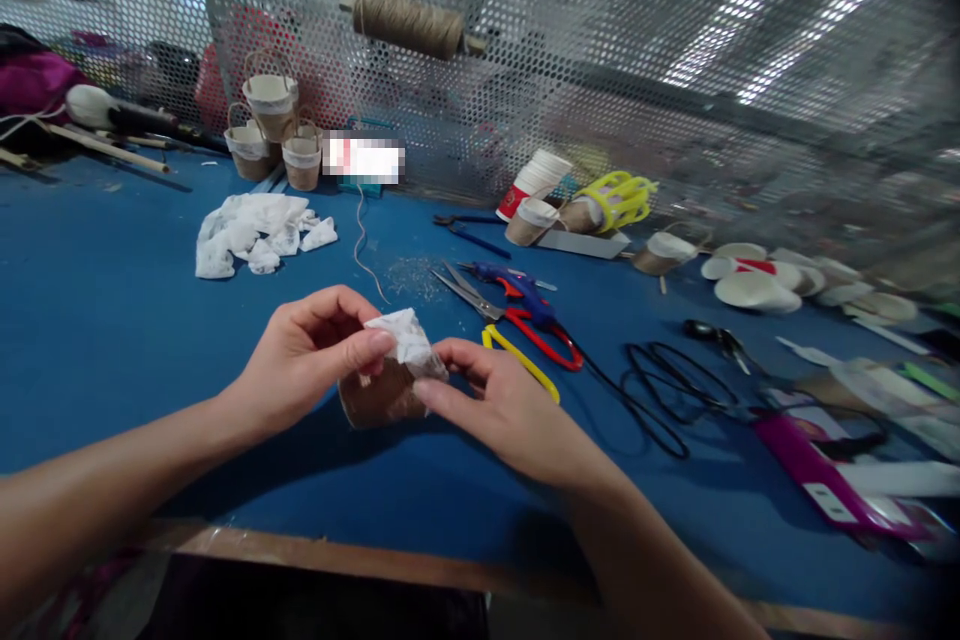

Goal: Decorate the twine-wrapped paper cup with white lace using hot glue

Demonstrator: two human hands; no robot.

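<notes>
Between my hands, above the near part of the blue table, is a small brown cup [381, 402] with white lace-like fabric [407, 333] around its upper end. My left hand [319, 350] pinches the fabric at the left, thumb on top. At the right, my right hand [499, 400] grips the edge of the cup where the fabric wraps round it. The cup is tilted, and its far side is hidden. Just beyond my right hand lie red-and-yellow-handled scissors [517, 320] with open blades, next to a blue glue gun [521, 290].
Crumpled white fabric [251, 225] lies back left. Behind it stand brown cups with handles [302, 160]. A twine spool [409, 23] hangs on the mesh [600, 50]. White paper cups [534, 182] and pliers [472, 232] are farther back. A black cable [645, 410] and purple phone [832, 475] lie right.
</notes>
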